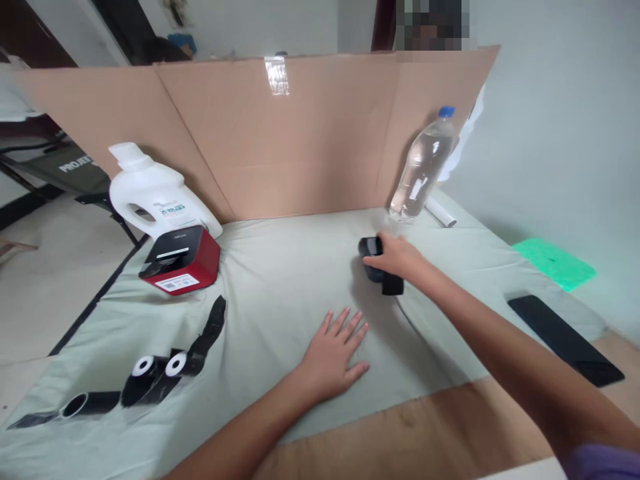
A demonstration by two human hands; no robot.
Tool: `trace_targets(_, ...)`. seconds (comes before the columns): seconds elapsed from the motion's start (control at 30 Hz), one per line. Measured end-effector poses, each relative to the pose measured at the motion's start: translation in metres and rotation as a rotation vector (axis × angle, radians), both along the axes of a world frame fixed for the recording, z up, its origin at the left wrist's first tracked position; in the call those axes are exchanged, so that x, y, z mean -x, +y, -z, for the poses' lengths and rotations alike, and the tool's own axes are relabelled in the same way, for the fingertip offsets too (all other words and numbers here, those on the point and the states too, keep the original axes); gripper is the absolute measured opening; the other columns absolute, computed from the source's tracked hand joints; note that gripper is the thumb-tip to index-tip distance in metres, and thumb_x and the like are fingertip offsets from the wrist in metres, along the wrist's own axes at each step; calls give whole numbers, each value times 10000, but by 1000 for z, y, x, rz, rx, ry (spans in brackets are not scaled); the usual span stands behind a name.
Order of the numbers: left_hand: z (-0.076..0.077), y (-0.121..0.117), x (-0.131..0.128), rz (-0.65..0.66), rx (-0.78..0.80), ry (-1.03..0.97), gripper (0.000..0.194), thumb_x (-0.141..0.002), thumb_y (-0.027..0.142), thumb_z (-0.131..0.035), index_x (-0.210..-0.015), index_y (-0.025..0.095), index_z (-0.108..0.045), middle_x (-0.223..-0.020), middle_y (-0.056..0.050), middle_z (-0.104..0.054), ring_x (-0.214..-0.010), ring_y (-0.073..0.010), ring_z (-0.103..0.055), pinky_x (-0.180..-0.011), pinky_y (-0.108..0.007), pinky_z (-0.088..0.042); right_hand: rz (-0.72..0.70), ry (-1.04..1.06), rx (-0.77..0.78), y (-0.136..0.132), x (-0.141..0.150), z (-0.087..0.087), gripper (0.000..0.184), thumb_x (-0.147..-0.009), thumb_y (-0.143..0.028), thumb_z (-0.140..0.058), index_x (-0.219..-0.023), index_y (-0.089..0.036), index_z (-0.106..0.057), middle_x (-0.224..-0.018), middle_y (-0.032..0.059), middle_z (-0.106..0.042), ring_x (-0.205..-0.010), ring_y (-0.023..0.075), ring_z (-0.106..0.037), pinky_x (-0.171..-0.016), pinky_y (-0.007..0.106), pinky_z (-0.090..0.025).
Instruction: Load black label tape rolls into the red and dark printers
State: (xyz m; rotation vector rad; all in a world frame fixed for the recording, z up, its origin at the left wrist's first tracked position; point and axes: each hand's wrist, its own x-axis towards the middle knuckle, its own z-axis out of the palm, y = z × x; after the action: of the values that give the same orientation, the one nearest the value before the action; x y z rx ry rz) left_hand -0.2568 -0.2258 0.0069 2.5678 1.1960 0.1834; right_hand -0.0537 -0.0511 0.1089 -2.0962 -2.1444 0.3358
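My right hand is wrapped round a black device with a thin cable trailing toward the near edge. Its exact kind I cannot make out, and part of it is hidden by the fingers. A shadow falls on the cloth beside it. Palm down, my left hand lies flat on the pale green cloth, its fingers spread and nothing in them. Behind my right hand a clear water bottle with a blue cap leans against the cardboard panel.
To the left are a white jug, a red and black box-shaped machine and black rolls with white cores. A black flat slab and a green sheet lie at right. A person is behind the panel.
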Motion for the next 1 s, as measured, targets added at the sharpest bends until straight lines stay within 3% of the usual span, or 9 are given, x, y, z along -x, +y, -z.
trace_targets(0.17,3,-1,-1,-17,-44,-92,695,-989,619,-381,-1557,218,-395,-1664,-87,-297,-1535,-323,-241,-1253,-534,-163,-150,20,10,-40,92,-1,634,-770,-597,-683,-1239,-192,-549,-1075,186,-613,-915,343,-669,-741,408,-511)
trace_targets(0.37,2,-7,1,-18,-68,-111,689,-991,600,-397,-1551,199,-405,-1630,-113,-364,-1507,-350,-299,-1241,-545,-204,-68,12,55,-52,138,9,652,-762,-549,-699,-1282,-195,-529,-1165,217,-557,-984,387,-655,-775,454,-517)
trace_targets(0.57,0,-12,-3,-32,-31,-93,666,-980,591,-441,-1515,195,-460,-1583,-139,-435,-1505,-354,-306,-1228,-553,-239,-25,32,30,-55,139,23,793,-737,-582,-745,-1394,-214,-496,-1220,240,-548,-1007,410,-658,-802,486,-520)
trace_targets(0.67,-20,-13,5,63,42,-127,598,-969,516,-518,-1449,161,-536,-1569,-165,-450,-1462,-338,-393,-1180,-480,-337,-63,80,6,-55,120,23,986,-745,-736,-681,-1538,-242,-366,-1287,253,-553,-1025,420,-670,-833,494,-518)
trace_targets(0.77,-51,-3,25,268,287,-271,317,-988,395,-509,-1132,217,-728,-1200,-79,-741,-1065,-219,-693,-897,-302,-512,-118,223,-34,-50,92,31,842,-902,-728,-469,-1559,-213,-361,-1314,234,-605,-1113,390,-664,-926,486,-503)
trace_targets(0.8,-59,3,34,247,355,-344,291,-996,367,-487,-1021,227,-742,-1013,-40,-776,-888,-177,-711,-793,-267,-512,-147,281,-50,-49,83,37,752,-958,-666,-407,-1540,-191,-398,-1325,221,-622,-1163,368,-650,-976,478,-487)
trace_targets(0.87,-66,21,49,-15,352,-502,291,-992,343,-464,-908,221,-714,-786,-4,-735,-688,-146,-657,-684,-252,-482,-210,389,-80,-47,68,54,620,-1016,-537,-344,-1488,-157,-475,-1375,190,-628,-1267,319,-605,-1067,453,-444)
trace_targets(0.93,-57,39,62,-378,202,-625,240,-973,323,-469,-953,207,-678,-831,-24,-721,-719,-163,-641,-699,-273,-484,-239,475,-115,-50,60,73,566,-1028,-468,-324,-1451,-148,-523,-1436,163,-601,-1333,284,-564,-1115,434,-415)
trace_targets(1.0,-40,53,70,-586,81,-664,221,-947,283,-486,-1089,203,-636,-1013,-69,-723,-855,-196,-656,-784,-312,-504,-244,519,-156,-55,58,89,557,-1031,-449,-304,-1433,-150,-547,-1442,151,-601,-1336,276,-564,-1115,439,-419)
